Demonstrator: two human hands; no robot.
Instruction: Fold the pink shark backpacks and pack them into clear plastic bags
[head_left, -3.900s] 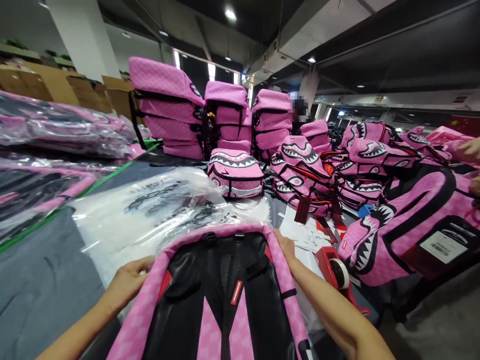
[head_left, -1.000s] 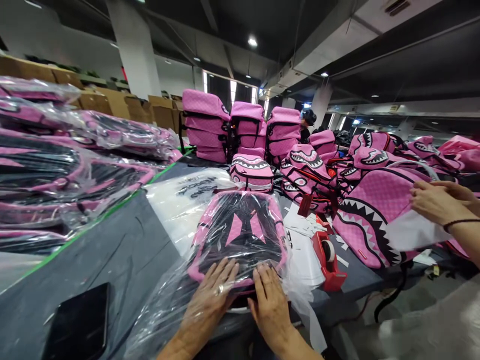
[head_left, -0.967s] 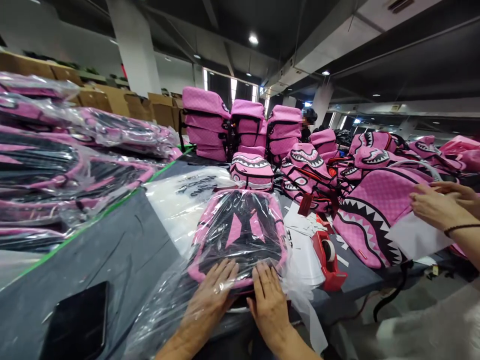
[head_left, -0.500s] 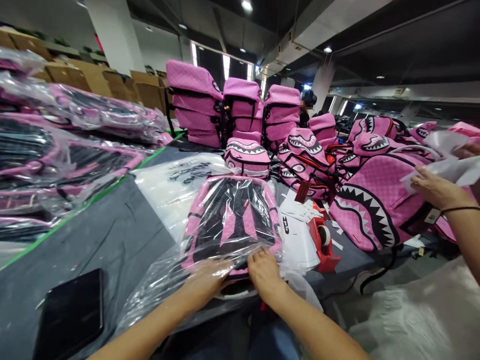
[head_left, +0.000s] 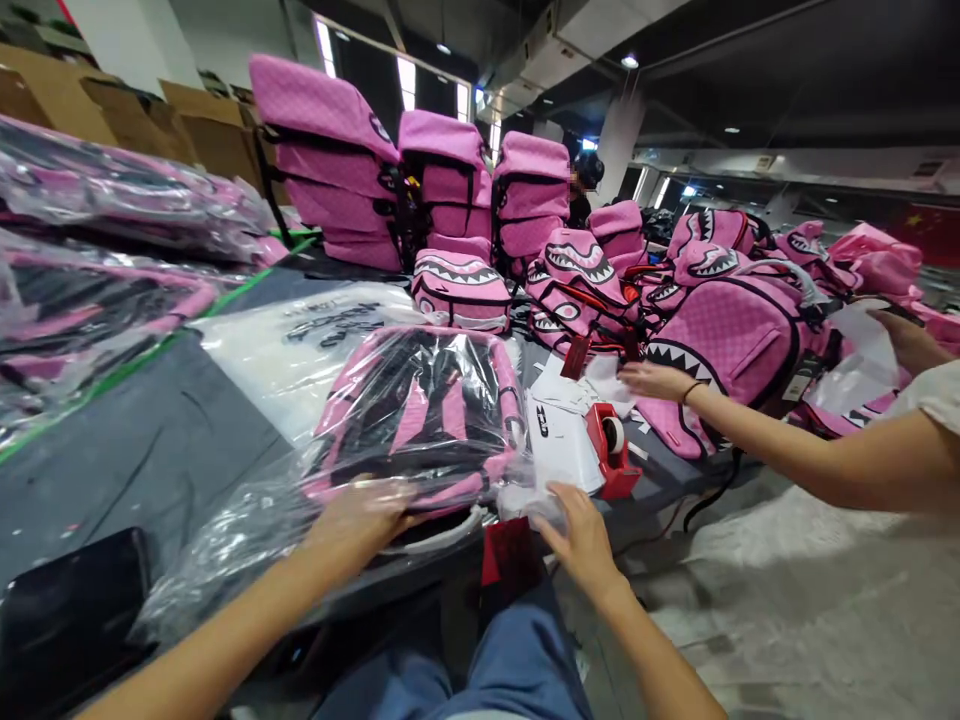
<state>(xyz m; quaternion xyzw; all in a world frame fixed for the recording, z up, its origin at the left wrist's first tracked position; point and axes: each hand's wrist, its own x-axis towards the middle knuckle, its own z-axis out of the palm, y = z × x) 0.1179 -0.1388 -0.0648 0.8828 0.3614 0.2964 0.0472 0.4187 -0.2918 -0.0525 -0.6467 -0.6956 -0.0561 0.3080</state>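
Observation:
A pink and black backpack lies on the table with its straps up, covered by a clear plastic bag whose loose end spreads to the left. My left hand is at the backpack's near edge, fingers closed on the plastic; the fingertips are partly hidden by its glare. Off the near right corner, my right hand is open, thumb and fingers apart, beside a crumpled fold of the plastic. A dark red tag hangs below that corner, under the table edge.
A red tape dispenser and white papers sit right of the backpack. A co-worker's hand reaches in from the right. Pink backpacks are stacked behind. Flat plastic bags and a black tablet-like object lie to the left.
My right hand has left the backpack's near edge and moved right, its fingers parting. The red tag has come into view. The co-worker's hand has moved left, toward the papers.

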